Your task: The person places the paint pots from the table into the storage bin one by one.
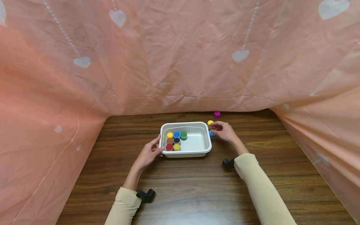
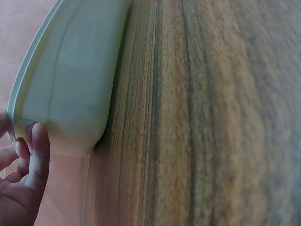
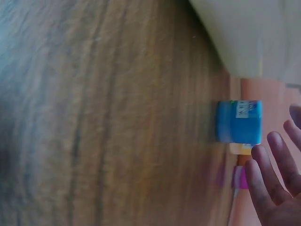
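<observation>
A white plastic tray [image 1: 185, 154] holds several small paint jars at its left side: yellow, blue, green [image 1: 183, 135], brown, black, red and another yellow. My left hand [image 1: 149, 154] grips the tray's left end, thumb at the rim and fingers bent against the outer wall [image 2: 75, 80]. Just beyond the right end, my right hand [image 1: 224, 131] pinches a small dark brownish thing [image 1: 209, 127] between thumb and fingertips. Below these fingers stands a blue jar [image 3: 240, 121], upright on the table. The other right fingers [image 3: 264, 169] reach out beside it, apart from it.
A yellow-capped jar [image 1: 210, 122] stands just behind the right hand, and a magenta jar [image 1: 217, 114] farther back near the curtain. Pink cloth [image 1: 180, 62] with white hearts encloses the wooden table [image 1: 185, 184] at the back and sides.
</observation>
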The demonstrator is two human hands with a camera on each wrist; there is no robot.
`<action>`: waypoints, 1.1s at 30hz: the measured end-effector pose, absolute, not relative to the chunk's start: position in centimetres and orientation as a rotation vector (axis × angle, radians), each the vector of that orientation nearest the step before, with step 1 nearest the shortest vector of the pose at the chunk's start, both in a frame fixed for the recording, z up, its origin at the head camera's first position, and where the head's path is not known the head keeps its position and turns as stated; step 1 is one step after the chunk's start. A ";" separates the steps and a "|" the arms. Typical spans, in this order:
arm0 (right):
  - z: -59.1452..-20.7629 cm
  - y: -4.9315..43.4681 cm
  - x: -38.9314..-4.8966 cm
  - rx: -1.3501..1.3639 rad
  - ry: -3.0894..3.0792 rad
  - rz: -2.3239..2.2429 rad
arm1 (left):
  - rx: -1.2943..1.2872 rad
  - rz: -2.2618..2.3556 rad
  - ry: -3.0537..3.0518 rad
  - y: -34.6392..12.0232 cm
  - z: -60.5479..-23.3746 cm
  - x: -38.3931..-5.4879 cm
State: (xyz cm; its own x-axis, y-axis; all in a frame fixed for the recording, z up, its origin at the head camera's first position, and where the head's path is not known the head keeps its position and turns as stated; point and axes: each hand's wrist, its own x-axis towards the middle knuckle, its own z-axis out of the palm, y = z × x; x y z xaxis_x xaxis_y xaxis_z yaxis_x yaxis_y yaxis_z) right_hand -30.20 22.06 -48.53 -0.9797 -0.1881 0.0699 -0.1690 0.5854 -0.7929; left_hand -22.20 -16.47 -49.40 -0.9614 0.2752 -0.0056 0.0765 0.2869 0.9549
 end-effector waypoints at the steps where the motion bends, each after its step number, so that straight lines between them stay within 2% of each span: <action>1: -48.6 22.1 -30.2 -0.316 2.760 -1.384 | 0.327 1.750 2.380 -16.5 -49.4 -22.2; 18: -50.7 21.8 -31.1 -0.341 2.800 -1.178 | 0.315 1.747 2.374 -16.5 -49.4 -22.2; 33: -50.3 22.3 -30.7 -0.260 2.827 -1.207 | 0.313 1.733 2.381 -16.6 -49.3 -22.1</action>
